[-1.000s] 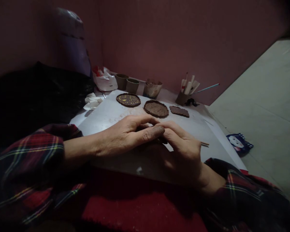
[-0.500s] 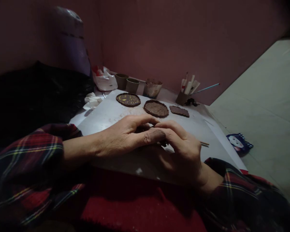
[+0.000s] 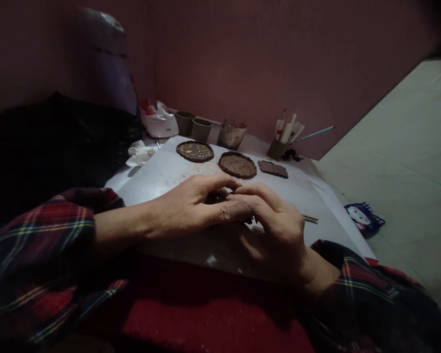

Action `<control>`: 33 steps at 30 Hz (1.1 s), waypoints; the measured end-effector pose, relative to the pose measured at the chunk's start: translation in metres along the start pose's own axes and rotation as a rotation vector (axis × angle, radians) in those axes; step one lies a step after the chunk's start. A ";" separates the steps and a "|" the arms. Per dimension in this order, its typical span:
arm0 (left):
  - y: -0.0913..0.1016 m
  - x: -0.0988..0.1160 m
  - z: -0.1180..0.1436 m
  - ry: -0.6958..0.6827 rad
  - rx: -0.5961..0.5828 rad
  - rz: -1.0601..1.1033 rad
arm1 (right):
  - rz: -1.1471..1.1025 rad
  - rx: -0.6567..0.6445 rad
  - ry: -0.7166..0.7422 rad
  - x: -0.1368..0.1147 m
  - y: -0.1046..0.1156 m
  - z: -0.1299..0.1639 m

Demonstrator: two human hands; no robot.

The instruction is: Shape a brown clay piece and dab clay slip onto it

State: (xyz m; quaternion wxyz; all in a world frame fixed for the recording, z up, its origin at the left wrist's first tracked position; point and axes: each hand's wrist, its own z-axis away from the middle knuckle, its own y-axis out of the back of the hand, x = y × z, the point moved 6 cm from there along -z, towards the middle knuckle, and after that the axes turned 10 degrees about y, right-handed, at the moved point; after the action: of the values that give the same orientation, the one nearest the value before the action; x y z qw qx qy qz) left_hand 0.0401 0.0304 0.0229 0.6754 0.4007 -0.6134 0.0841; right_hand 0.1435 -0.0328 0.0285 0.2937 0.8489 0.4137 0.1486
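Observation:
My left hand [image 3: 191, 203] and my right hand [image 3: 281, 223] meet over the front of the white board [image 3: 147, 181]. Between them is a piece of dark brown clay [image 3: 249, 220], mostly hidden by the fingers, so its shape cannot be made out. The left thumb, smeared with brown, presses along the near side of it, while the right fingers curl over it from the other side. Beyond the hands lie a round brown clay disc [image 3: 237, 165] with a rough surface, another disc [image 3: 194, 151] with yellow dots, and a small rectangular clay slab [image 3: 272, 169].
Two dark cups [image 3: 202, 130] and a stained glass [image 3: 232, 134] stand along the wall. A holder [image 3: 277, 149] with brushes and sticks is at the back right. Crumpled tissue [image 3: 139, 153] lies left. Thin sticks [image 3: 310, 219] rest beside my right hand.
The left thumb has slid slightly right along the clay, and the fingers have shifted a little. Everything on the board has stayed in place.

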 end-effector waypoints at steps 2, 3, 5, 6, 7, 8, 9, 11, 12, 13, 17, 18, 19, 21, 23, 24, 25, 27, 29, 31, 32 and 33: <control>0.000 0.000 0.000 -0.006 -0.007 -0.001 | 0.002 -0.002 0.003 0.000 0.000 0.001; -0.001 0.001 0.000 -0.005 -0.009 -0.008 | 0.002 -0.006 0.003 0.001 0.000 0.001; 0.000 0.000 0.000 0.003 -0.003 -0.032 | 0.006 -0.011 -0.001 0.001 0.000 0.001; 0.000 0.001 0.000 0.004 -0.001 -0.047 | 0.008 -0.013 -0.002 0.002 0.000 0.001; 0.000 0.001 0.001 0.005 0.002 -0.058 | 0.011 -0.014 -0.002 0.002 -0.001 0.001; 0.000 0.001 0.001 0.006 0.004 -0.067 | 0.014 -0.013 -0.002 0.002 -0.001 0.000; 0.000 0.001 0.001 0.008 0.006 -0.072 | 0.016 -0.013 -0.002 0.002 -0.001 0.000; 0.000 0.001 0.001 0.009 0.011 -0.076 | 0.019 -0.010 0.000 0.001 -0.001 0.000; 0.000 0.001 0.001 0.009 0.011 -0.078 | 0.019 -0.010 -0.001 0.001 -0.001 0.000; 0.000 0.001 0.001 0.008 0.008 -0.081 | 0.018 -0.006 0.001 0.001 -0.001 0.000; 0.000 0.001 0.000 0.003 0.005 -0.092 | 0.013 -0.004 0.005 0.000 -0.001 0.000; 0.000 0.001 0.000 0.001 0.007 -0.092 | 0.015 -0.005 0.004 0.000 -0.001 0.000; 0.000 0.002 0.000 0.000 0.007 -0.091 | 0.017 -0.007 0.004 0.000 -0.001 0.000; 0.000 0.002 0.000 -0.002 0.004 -0.082 | 0.019 -0.013 0.002 0.000 -0.001 0.000; 0.000 0.002 0.001 0.001 0.004 -0.071 | 0.014 -0.017 -0.002 0.000 -0.001 0.000; 0.000 0.002 0.001 0.003 -0.001 -0.070 | 0.012 -0.018 -0.005 0.000 -0.001 0.000; 0.000 0.001 0.001 0.005 -0.001 -0.070 | 0.010 -0.018 -0.006 0.000 -0.001 0.000; -0.001 0.001 0.000 0.006 -0.007 -0.076 | 0.008 -0.017 -0.003 0.000 -0.002 0.000; -0.001 0.000 0.000 0.000 -0.001 -0.084 | 0.006 -0.022 -0.003 0.000 -0.002 0.001; 0.000 0.000 -0.001 -0.014 0.007 -0.086 | 0.004 -0.025 -0.007 0.001 -0.002 0.001; 0.000 0.000 -0.001 -0.019 0.007 -0.085 | 0.004 -0.026 -0.010 0.002 -0.002 0.001; 0.000 -0.001 -0.001 -0.023 0.007 -0.084 | 0.004 -0.026 -0.010 0.002 -0.003 0.001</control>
State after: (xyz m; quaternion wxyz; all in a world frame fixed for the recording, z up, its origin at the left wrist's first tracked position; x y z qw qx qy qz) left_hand 0.0408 0.0308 0.0223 0.6698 0.4293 -0.6035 0.0535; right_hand 0.1435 -0.0305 0.0263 0.3065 0.8465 0.4086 0.1502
